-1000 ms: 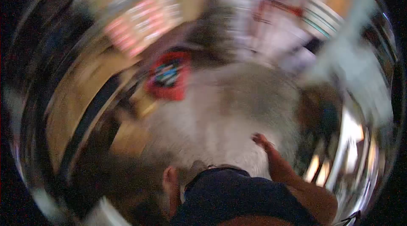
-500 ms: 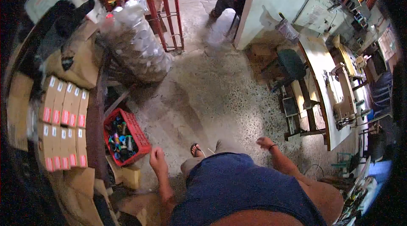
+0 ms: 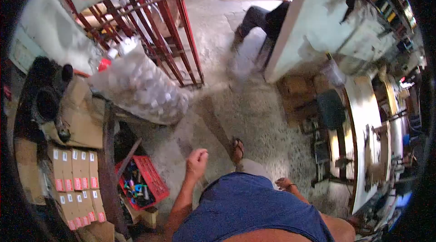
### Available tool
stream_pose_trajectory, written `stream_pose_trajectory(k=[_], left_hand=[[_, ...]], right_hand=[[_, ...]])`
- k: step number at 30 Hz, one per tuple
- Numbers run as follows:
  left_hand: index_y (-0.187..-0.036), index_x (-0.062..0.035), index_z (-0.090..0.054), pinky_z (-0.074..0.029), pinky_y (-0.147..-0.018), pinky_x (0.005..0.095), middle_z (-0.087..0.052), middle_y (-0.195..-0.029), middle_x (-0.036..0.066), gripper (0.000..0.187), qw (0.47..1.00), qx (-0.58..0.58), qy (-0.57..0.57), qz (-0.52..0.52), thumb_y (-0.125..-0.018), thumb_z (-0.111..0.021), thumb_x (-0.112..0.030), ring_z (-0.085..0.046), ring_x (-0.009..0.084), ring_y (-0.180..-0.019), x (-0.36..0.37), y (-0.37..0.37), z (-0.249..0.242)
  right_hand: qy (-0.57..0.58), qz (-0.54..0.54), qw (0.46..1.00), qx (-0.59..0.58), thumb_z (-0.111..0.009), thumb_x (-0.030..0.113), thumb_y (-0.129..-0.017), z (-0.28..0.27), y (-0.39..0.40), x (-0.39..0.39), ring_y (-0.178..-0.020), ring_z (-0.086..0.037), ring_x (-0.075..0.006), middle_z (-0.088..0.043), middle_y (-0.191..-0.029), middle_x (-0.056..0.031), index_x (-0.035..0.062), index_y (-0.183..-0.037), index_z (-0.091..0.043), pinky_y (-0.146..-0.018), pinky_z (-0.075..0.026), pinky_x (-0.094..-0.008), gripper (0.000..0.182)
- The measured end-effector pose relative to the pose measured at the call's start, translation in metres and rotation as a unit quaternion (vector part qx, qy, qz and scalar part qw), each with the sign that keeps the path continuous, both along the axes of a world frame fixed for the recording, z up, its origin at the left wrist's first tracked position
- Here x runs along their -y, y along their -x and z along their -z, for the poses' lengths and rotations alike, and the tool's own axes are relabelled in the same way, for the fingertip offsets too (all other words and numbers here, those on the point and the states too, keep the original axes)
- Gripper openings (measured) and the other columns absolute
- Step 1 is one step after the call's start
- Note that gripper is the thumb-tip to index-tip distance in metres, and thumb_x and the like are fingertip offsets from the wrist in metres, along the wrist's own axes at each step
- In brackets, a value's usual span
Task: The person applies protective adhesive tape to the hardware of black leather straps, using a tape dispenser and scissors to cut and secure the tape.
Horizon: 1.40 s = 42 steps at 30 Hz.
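Note:
My left hand (image 3: 196, 163) is raised in front of my left side with its fingers curled in, and nothing shows in it. Closest to that hand is a red plastic crate (image 3: 156, 183) of thread spools and other small coloured items, standing low to the left, apart from the hand. My right hand (image 3: 284, 183), with a dark band at the wrist, hangs by my right hip. Its fingers are loosely bent and slightly apart, and I see no object in them. One sandalled foot (image 3: 238, 148) is on the floor ahead.
Stacked cardboard boxes (image 3: 81, 171) lie on the left. Ahead are a bulging clear sack (image 3: 141, 85) and a red metal gate (image 3: 175, 24). A seated person (image 3: 256, 19) is past the wall edge. Sewing tables (image 3: 363, 142) and a dark chair (image 3: 330, 108) stand on the right.
I have stepped forward; the sack, gate and sewing tables look nearer. My left hand has swung up and forward, while my right hand has dropped back toward my hip.

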State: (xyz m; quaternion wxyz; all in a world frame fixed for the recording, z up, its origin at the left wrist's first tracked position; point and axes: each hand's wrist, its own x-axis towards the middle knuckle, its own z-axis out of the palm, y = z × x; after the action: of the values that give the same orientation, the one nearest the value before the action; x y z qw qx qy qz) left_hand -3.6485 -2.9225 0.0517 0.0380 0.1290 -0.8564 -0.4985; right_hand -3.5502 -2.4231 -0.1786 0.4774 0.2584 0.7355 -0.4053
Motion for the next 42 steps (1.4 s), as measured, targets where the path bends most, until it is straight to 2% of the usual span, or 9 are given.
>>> stream_pose_trajectory(k=[6,9,11,14,16,20,22,33,42], left_hand=[[-0.104,-0.0040,-0.065,-0.052,-0.076,0.0360,-0.066,-0.093,0.014,0.022,0.994,0.003,0.002,0.111,-0.089,-0.062,-0.019,-0.065,0.0264,-0.087,-0.045,0.151,-0.030],[-0.105,-0.0052,-0.065,-0.051,-0.077,0.0374,-0.065,-0.095,0.014,0.024,0.990,0.008,-0.014,0.139,-0.089,-0.061,-0.023,-0.065,0.0290,-0.087,-0.054,0.229,-0.021],[-0.104,-0.0060,-0.065,-0.051,-0.079,0.0388,-0.065,-0.096,0.013,0.026,0.983,-0.026,0.042,0.175,-0.089,-0.060,-0.026,-0.065,0.0301,-0.089,-0.055,0.286,-0.007],[-0.105,-0.0071,-0.065,-0.051,-0.080,0.0397,-0.065,-0.097,0.014,0.027,0.979,-0.039,0.031,0.197,-0.089,-0.059,-0.028,-0.064,0.0311,-0.091,-0.055,0.381,0.004],[-0.104,-0.0073,-0.065,-0.051,-0.080,0.0395,-0.065,-0.098,0.014,0.026,0.977,-0.054,0.026,0.203,-0.089,-0.059,-0.028,-0.064,0.0315,-0.092,-0.051,0.449,0.014],[-0.105,-0.0078,-0.065,-0.051,-0.082,0.0401,-0.065,-0.099,0.014,0.026,0.976,-0.040,0.015,0.215,-0.089,-0.059,-0.028,-0.064,0.0323,-0.094,-0.048,0.579,0.001],[-0.105,-0.0072,-0.065,-0.051,-0.083,0.0407,-0.065,-0.100,0.015,0.024,0.968,-0.080,0.027,0.237,-0.089,-0.059,-0.025,-0.064,0.0326,-0.094,-0.041,0.635,-0.017],[-0.108,-0.0020,-0.065,-0.051,-0.073,0.0283,-0.069,-0.092,0.009,0.023,0.988,-0.092,-0.124,-0.024,-0.091,-0.063,-0.017,-0.063,0.0147,-0.080,0.056,0.876,-0.017],[-0.108,-0.0031,-0.064,-0.052,-0.080,0.0345,-0.068,-0.102,0.015,0.027,1.000,-0.008,0.010,0.006,-0.089,-0.063,-0.022,-0.068,0.0272,-0.093,0.137,1.121,0.030]], right_hand=[[-0.014,-0.089,0.957,-0.275,-0.067,0.027,-0.085,0.046,0.259,-0.064,-0.071,-0.062,-0.0161,-0.068,-0.093,-0.0058,0.0053,-0.106,-0.066,-0.058,-0.049,-0.0309,0.030],[-0.070,-0.122,0.924,-0.355,-0.055,0.030,-0.092,0.026,0.389,-0.043,-0.110,-0.059,-0.0324,-0.062,-0.119,-0.0127,0.0086,-0.113,-0.063,-0.095,-0.046,-0.0409,0.031],[-0.072,-0.086,0.922,-0.372,-0.053,0.029,-0.093,0.010,0.460,-0.003,-0.111,-0.058,-0.0337,-0.061,-0.120,-0.0137,0.0086,-0.115,-0.062,-0.095,-0.046,-0.0412,0.032],[0.072,-0.007,0.887,-0.456,-0.060,0.032,-0.093,-0.007,0.554,0.057,-0.085,-0.060,-0.0135,-0.066,-0.095,-0.0063,0.0035,-0.106,-0.067,-0.074,-0.050,-0.0303,0.032],[0.061,-0.171,0.876,-0.448,-0.061,0.035,-0.092,-0.063,0.599,0.092,-0.085,-0.061,-0.0145,-0.066,-0.094,-0.0066,0.0024,-0.108,-0.066,-0.075,-0.050,-0.0318,0.037],[-0.020,-0.344,0.791,-0.506,-0.062,0.036,-0.090,-0.026,0.674,0.080,-0.079,-0.061,-0.0157,-0.066,-0.091,-0.0066,0.0021,-0.109,-0.066,-0.070,-0.050,-0.0325,0.039],[0.061,-0.163,0.948,-0.265,-0.060,0.039,-0.090,-0.036,0.707,0.080,-0.074,-0.060,-0.0177,-0.064,-0.087,-0.0048,0.0030,-0.103,-0.065,-0.065,-0.049,-0.0347,0.039],[-0.004,-0.221,0.970,-0.097,-0.056,0.032,-0.091,0.034,0.925,0.072,-0.079,-0.063,-0.0228,-0.065,-0.085,-0.0075,0.0027,-0.093,-0.066,-0.068,-0.051,-0.0376,0.031],[-0.013,-0.383,0.893,-0.236,-0.052,0.026,-0.093,0.121,1.360,0.169,-0.082,-0.065,-0.0273,-0.065,-0.084,-0.0100,0.0024,-0.084,-0.066,-0.071,-0.053,-0.0403,0.029]])
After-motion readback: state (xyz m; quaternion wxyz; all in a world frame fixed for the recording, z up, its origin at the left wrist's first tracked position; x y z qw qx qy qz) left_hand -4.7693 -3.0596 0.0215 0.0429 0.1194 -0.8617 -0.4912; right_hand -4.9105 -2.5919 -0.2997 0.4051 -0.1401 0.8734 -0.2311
